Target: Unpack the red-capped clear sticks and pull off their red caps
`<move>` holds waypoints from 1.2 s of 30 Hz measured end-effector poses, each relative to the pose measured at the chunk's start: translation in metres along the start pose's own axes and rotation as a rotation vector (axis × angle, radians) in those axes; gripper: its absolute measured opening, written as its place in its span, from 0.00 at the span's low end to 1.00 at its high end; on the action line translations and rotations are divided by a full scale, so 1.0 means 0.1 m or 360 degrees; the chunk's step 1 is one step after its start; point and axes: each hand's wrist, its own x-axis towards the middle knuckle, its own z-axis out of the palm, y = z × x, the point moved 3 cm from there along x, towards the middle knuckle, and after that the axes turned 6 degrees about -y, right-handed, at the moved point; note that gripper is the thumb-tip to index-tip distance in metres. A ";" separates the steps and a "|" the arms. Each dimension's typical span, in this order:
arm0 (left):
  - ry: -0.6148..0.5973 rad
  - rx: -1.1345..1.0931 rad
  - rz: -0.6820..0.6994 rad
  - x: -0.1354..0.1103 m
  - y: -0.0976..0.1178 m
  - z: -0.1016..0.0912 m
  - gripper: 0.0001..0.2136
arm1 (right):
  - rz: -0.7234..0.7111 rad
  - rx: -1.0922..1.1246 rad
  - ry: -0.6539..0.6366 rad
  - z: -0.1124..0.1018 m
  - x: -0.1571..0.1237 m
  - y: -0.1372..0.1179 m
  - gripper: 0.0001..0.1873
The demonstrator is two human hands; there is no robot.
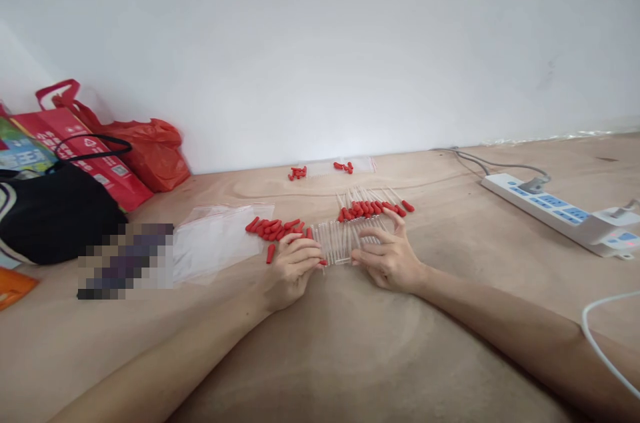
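My left hand [295, 266] is closed, with a red rubber dropper bulb [323, 263] at its fingertips. Another red bulb stands upright just above the fingers. A row of clear glass dropper tubes [333, 241] lies side by side between my hands. At the row's right end, my right hand [390, 256] curls its fingers and thumb on the glass tubes, its index finger reaching up toward the red bulbs. Behind the row lie several droppers with red bulbs fitted [367, 208], tubes pointing away. Loose red bulbs [274, 229] are heaped beyond my left hand.
Clear plastic bags [215, 239] lie to the left. More red bulbs [298, 173] rest by another clear bag [320, 169] near the wall. A power strip [540, 203] with cables is at right; a black bag [55, 216] and red bags [155, 156] stand at left.
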 end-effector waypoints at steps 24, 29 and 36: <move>0.0151 0.0147 -0.1100 -0.14 -0.76 -0.13 0.13 | 0.0539 -0.0154 -0.0072 0.29 0.15 0.04 0.08; 0.0266 0.0385 -0.0855 -0.12 -0.61 -0.17 0.10 | 0.0458 -0.0139 -0.0295 0.29 0.19 0.00 0.17; 0.0142 0.0447 -0.0689 0.22 -0.48 -0.12 0.07 | 0.0371 -0.0106 -0.0462 0.29 0.20 0.01 0.25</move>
